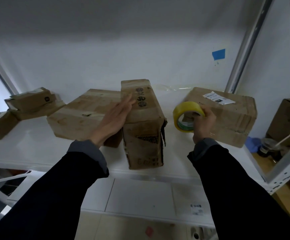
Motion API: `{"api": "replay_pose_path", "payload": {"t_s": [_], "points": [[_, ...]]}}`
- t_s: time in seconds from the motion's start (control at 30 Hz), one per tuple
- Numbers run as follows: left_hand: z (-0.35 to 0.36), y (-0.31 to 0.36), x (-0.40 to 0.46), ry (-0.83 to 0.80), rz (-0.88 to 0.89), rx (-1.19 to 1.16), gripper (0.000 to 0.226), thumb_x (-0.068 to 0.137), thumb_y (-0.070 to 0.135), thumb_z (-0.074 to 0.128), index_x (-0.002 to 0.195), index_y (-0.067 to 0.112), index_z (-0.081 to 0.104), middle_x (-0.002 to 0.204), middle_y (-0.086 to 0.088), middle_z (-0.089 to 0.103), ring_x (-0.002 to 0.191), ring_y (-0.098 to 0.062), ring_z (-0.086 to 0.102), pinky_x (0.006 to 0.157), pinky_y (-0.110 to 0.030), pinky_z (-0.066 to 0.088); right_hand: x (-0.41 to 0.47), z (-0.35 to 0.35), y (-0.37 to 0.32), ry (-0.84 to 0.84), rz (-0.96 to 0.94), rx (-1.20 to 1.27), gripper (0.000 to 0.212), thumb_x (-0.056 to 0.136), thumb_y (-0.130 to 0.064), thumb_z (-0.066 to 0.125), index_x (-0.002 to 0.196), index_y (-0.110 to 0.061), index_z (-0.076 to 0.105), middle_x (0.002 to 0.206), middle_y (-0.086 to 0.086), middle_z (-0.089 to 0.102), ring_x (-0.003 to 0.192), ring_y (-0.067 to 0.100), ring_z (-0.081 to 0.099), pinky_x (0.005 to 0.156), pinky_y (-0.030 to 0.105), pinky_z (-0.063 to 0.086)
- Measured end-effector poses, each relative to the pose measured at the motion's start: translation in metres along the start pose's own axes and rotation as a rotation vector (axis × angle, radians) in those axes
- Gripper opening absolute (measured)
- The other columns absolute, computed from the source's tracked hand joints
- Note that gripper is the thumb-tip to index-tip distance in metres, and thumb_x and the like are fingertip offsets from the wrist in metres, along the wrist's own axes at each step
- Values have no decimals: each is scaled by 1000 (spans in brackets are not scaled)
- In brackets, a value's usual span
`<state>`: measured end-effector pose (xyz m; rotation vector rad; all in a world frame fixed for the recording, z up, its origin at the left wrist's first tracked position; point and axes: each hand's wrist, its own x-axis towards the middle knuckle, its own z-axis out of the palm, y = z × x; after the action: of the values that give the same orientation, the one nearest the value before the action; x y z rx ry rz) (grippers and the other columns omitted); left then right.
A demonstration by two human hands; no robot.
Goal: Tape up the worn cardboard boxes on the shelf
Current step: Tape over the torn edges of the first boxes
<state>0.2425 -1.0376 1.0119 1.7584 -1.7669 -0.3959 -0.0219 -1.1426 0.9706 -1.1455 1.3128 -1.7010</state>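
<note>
Cardboard, creased and torn, fills a white shelf (36,144) where a person in dark sleeves works. A tall box (143,129) stands upright at the centre, its right edge split near the top corner. The left hand (116,116) lies flat against the upper left face of the tall box, fingers (128,101) straight and together. At 3 o'clock of that box, the right hand (204,122) grips a yellow tape roll (186,115), its fingers curled round the rim, held just above the shelf. A flat box (83,113) lies at 9 o'clock, touching the tall one; a labelled box (227,115) sits behind the roll. Two small boxes (29,101) rest at the far left.
</note>
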Motion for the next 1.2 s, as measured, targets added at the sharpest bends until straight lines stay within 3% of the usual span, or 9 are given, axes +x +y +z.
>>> {"api": "replay_pose_path", "payload": {"t_s": [0.1, 0.2, 0.3, 0.4, 0.47, 0.83, 0.93, 1.03, 1.2], "points": [[1, -8, 6, 9, -29, -125, 56, 108, 24, 40, 157, 42, 20, 157, 25, 35, 150, -11, 21, 124, -46, 15, -3, 1, 9, -23, 39, 51, 34, 83, 19, 47, 96, -4, 69, 73, -1, 61, 56, -1, 57, 55, 19, 50], [5, -10, 4, 52, -40, -263, 63, 105, 15, 44, 159, 37, 18, 166, 12, 18, 152, -10, 13, 126, -45, 11, -9, 3, 23, -99, 138, 39, 31, 88, 15, 47, 98, -6, 68, 80, 8, 64, 68, 17, 59, 60, 27, 51], [9, -7, -6, 114, -196, -525, 64, 105, 24, 50, 159, 30, 18, 161, 4, 32, 147, -19, 30, 122, -42, 24, -25, 9, 44, -246, 264, 30, 18, 96, 2, 54, 103, -7, 67, 90, 13, 69, 76, 24, 66, 67, 36, 58], [11, -23, -17, 42, -482, -814, 54, 90, 53, 63, 137, 26, 55, 115, -7, 72, 112, -34, 66, 100, -61, 50, -40, 13, 53, -366, 430, 105, 17, 101, -16, 56, 113, -11, 67, 98, 15, 74, 81, 28, 74, 81, 48, 60], [12, -32, -23, -44, -531, -947, 59, 83, 61, 65, 130, 24, 62, 117, -15, 72, 111, -40, 67, 90, -70, 51, -45, 13, 49, -411, 480, 219, 22, 101, -18, 56, 120, -11, 63, 102, 17, 74, 85, 33, 74, 78, 47, 61], [42, -50, -37, 24, -486, -1439, 57, 99, 51, 41, 136, 9, 56, 122, -20, 68, 112, -35, 66, 96, -57, 53, -48, 14, -3, -542, 57, 109, 26, 96, 0, 54, 116, -17, 56, 103, 21, 71, 93, 33, 71, 82, 38, 59], [70, -60, -41, 55, -552, -1575, 58, 99, 49, 45, 139, 8, 55, 131, -23, 63, 118, -37, 60, 106, -56, 46, -44, 13, -12, -544, -21, 20, 29, 93, -13, 59, 121, -10, 55, 104, 22, 70, 95, 33, 70, 88, 40, 57], [87, -68, -39, 77, -614, -1609, 49, 103, 44, 45, 131, 7, 61, 125, -20, 68, 105, -32, 68, 88, -43, 59, -44, 18, -8, -567, -46, -95, 55, 85, -45, 65, 135, -26, 50, 120, 15, 66, 109, 32, 65, 94, 52, 53], [106, -86, -30, 145, -684, -1412, 29, 107, 15, 42, 121, 6, 65, 108, -15, 74, 94, -28, 72, 75, -36, 62, -54, 30, -11, -658, -146, -318, 52, 98, -25, 61, 144, -15, 41, 116, -4, 56, 101, 4, 57, 70, 2, 40]]}}
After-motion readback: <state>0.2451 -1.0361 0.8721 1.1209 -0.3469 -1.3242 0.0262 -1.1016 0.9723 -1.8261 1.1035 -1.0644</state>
